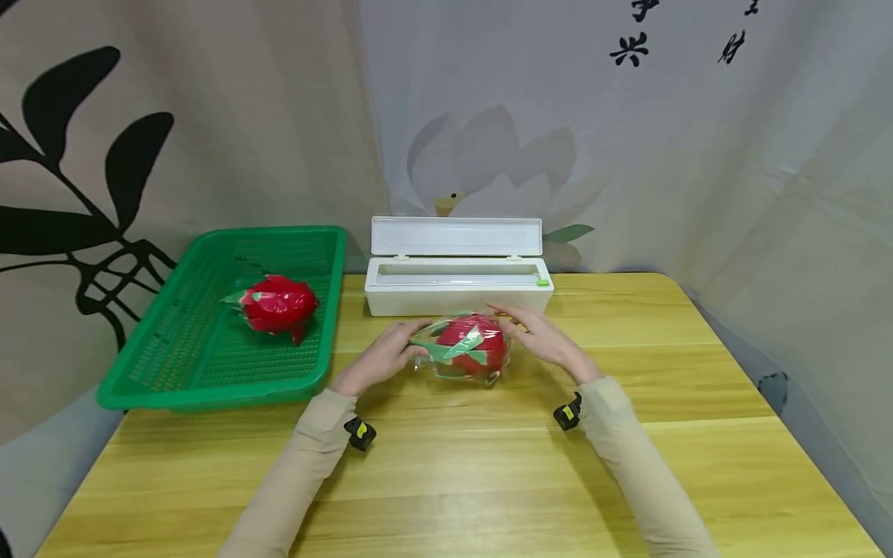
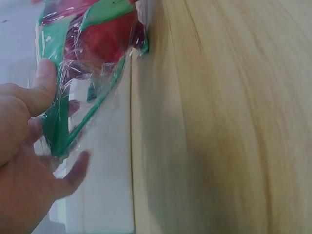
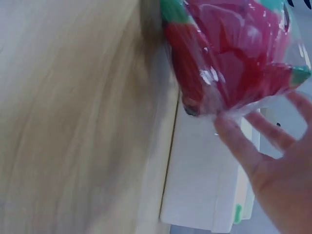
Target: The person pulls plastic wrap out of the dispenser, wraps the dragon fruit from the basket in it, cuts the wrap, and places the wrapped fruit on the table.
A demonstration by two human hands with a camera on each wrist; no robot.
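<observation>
Pale curtains (image 1: pixel 279 116) hang behind a wood-grain surface (image 1: pixel 453 480). At its left sits a green basket (image 1: pixel 223 397), with a red dragon fruit (image 1: pixel 279 304) inside. Next, the left hand (image 1: pixel 382 358) pinches the green, leafy end of a film-wrapped dragon fruit (image 1: pixel 474 345), thumb against the clear film. That fruit is between the two hands, just in front of a white box (image 1: pixel 446 302) whose lid (image 1: pixel 456 235) stands raised. Farther right, the right hand (image 1: pixel 547 337) has its fingers extended, touching the fruit's red end without grasping it.
</observation>
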